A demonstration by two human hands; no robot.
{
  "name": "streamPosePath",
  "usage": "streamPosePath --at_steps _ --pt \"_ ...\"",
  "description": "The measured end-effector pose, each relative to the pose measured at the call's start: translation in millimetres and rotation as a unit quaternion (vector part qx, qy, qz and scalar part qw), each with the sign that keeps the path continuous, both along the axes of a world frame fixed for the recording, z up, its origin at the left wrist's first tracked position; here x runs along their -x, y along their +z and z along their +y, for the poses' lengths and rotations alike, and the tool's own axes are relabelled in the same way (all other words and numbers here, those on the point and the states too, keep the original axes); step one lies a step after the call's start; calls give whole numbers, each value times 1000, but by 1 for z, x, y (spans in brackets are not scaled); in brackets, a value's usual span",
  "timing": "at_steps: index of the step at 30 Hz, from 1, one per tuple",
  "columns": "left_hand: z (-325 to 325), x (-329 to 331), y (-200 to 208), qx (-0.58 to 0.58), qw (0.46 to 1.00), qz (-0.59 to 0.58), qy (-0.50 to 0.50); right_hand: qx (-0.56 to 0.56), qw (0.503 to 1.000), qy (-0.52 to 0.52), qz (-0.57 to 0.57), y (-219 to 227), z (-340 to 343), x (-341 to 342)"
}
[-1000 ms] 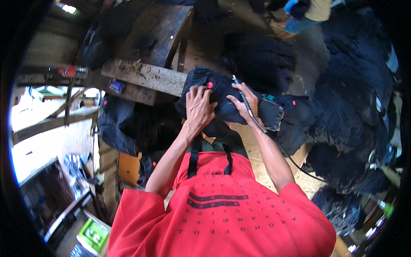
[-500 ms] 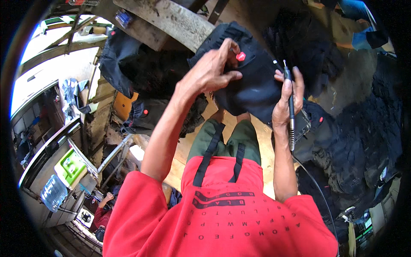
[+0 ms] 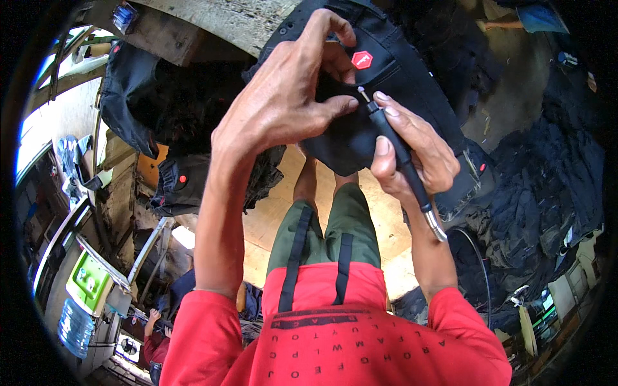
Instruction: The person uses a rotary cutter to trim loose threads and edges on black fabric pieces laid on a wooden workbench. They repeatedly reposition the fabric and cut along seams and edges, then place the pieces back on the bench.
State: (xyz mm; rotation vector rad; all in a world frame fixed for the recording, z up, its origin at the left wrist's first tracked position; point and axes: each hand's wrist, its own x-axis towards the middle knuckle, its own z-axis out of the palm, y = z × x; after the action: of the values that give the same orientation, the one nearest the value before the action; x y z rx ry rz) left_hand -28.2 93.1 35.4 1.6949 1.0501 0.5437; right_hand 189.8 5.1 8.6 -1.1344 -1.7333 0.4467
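A black garment (image 3: 412, 96), seemingly trousers, with a slanted pocket and a red hexagonal tag (image 3: 362, 60), lies draped over the end of a worn wooden board. My left hand (image 3: 283, 90) curls its fingers into the cloth by the pocket edge, its thumb apart below them; part of that grip is hidden. Between the thumb and fingers of my right hand (image 3: 428, 151) is a slim black rotary tool handpiece (image 3: 407, 161). Its small pale bit points up and left, close to the pocket edge under the tag; I cannot tell if they touch.
Beyond the garment the wooden board (image 3: 212, 19) runs up to the left. Heaps of dark garments (image 3: 534, 186) lie to the right, and others hang at the left. A black cable (image 3: 483, 257) trails at the right. Far lower left are a green tray (image 3: 90, 282) and another person's arm (image 3: 151, 325).
My right hand has brought the handpiece left, from beside the garment to the pocket edge, now tilted. My left hand and the garment's tag appear larger and nearer. The whole view has shifted.
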Motion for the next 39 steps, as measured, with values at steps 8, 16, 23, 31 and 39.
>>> streamPosePath --at_steps 8,16,23,31,39 --pt "6 -5 7 157 987 -13 11 16 1000 10 -12 -3 -2 3" --pt "-2 -8 17 126 992 8 25 12 1000 15 -15 -5 1 3" --pt "0 -12 4 162 980 -111 45 13 1000 -4 -8 -6 1 2" --pt "-4 -11 2 144 985 -85 51 15 1000 -19 12 -6 0 2" --pt "-10 -6 -11 145 984 -77 62 19 999 -30 14 -7 -2 1"
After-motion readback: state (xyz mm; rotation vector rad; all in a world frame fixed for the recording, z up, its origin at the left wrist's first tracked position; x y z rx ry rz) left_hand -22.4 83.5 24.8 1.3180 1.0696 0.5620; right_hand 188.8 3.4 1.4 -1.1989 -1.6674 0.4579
